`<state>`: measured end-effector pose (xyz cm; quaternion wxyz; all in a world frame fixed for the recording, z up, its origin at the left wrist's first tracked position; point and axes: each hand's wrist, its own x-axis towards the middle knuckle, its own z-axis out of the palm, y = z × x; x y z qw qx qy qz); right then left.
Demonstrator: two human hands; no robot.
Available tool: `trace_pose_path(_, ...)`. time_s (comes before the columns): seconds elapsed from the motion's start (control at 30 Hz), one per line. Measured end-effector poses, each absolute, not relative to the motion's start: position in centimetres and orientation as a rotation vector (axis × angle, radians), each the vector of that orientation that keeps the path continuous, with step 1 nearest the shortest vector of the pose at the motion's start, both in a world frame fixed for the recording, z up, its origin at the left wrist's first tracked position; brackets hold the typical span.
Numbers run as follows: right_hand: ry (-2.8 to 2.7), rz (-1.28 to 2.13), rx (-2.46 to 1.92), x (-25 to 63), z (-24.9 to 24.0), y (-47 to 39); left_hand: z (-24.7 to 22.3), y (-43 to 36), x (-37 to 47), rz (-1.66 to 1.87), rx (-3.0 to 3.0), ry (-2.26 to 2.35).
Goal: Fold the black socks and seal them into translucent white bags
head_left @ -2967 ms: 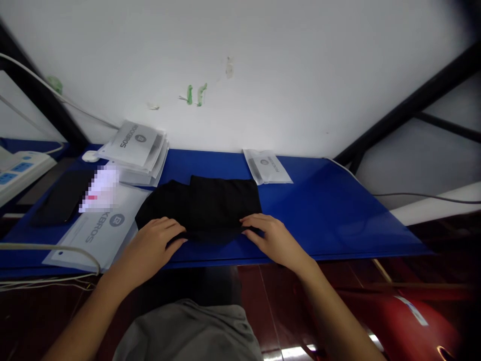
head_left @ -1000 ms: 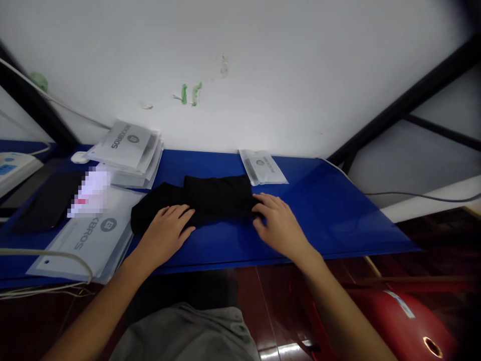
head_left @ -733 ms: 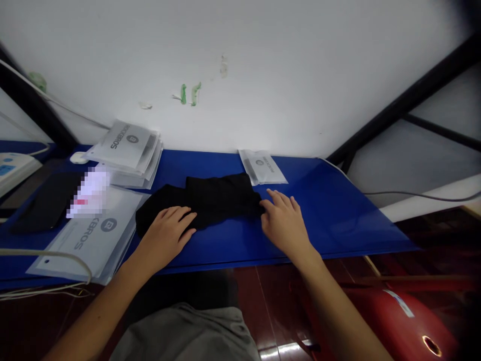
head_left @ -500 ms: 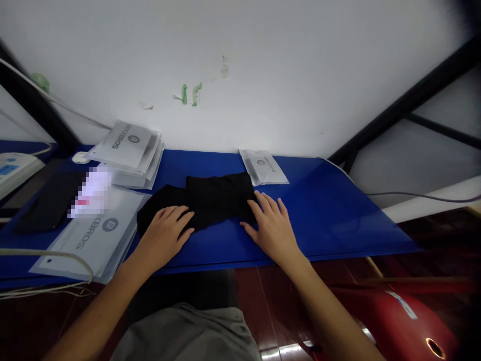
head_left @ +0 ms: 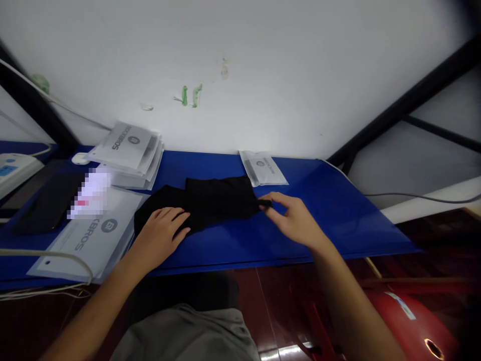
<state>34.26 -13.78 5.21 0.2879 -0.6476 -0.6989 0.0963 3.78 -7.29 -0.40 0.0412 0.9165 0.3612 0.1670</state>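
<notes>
A piece of folded black fabric (head_left: 221, 198) lies across the blue table (head_left: 225, 245); what kind of garment it is does not show. My left hand (head_left: 167, 225) rests on its left part, fingers stretched and palm down. At the cloth's right end, my right hand (head_left: 287, 213) pinches a small bit of the fabric between thumb and fingers. Behind the cloth, close to the wall, lies a flat white ROCKBROS packet (head_left: 263, 168).
Left of the cloth lie a stack of ROCKBROS bags (head_left: 128, 145) and more such bags (head_left: 86, 240). A black phone-like slab (head_left: 48, 203), a white device (head_left: 15, 173) and a cable (head_left: 48, 252) are further left. A red stool (head_left: 409, 326) stands at lower right.
My right hand has gone from lying spread on the fabric's right end to pinching its edge, a little farther right. My left hand stays almost in place.
</notes>
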Motion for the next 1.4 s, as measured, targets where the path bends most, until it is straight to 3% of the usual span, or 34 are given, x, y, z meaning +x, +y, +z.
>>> trace_pose_path(0.23,-1.745,-0.035,-2.126,34.5,2.6,-10.7,-0.4,-7.2,4.0,0.512,2.799,1.112)
trace_pose_path(0.37,-2.015,-0.312,-1.89,32.7,1.9,-11.4,-0.4,-7.4,4.1,0.55,2.834,1.092)
trace_pose_path(0.6,-2.361,-0.107,-1.905,31.5,1.5,-13.1,-1.0,-7.7,3.9,0.516,2.877,1.108)
trace_pose_path(1.0,-2.369,-0.191,-1.722,29.5,0.5,-13.5,-0.8,-7.6,4.3,0.396,2.915,1.21)
trace_pose_path(1.4,-2.39,-0.312,-1.86,29.6,0.2,-13.2,0.2,-7.6,4.3,0.317,2.922,1.348)
